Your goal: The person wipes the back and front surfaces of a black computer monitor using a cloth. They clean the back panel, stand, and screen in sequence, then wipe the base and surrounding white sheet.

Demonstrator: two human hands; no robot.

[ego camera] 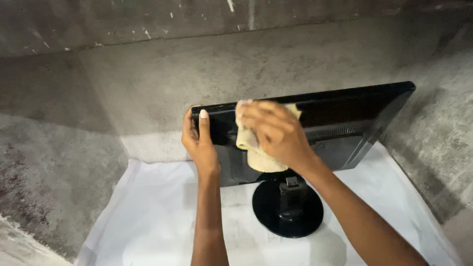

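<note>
the left hand [199, 143] grips the screen [340, 128] edge; the right hand [276, 133] squeezes a cloth [258, 157]. a hard push could tip it.

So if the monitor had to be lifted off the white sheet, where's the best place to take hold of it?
Probably by the two short side edges of the monitor, one hand from each side. The panel is wide, thin and upright on a narrow neck above the round base, so the edges give firm purchase. The left hand already clasps one edge; the right hand presses a cloth on its back.
</note>
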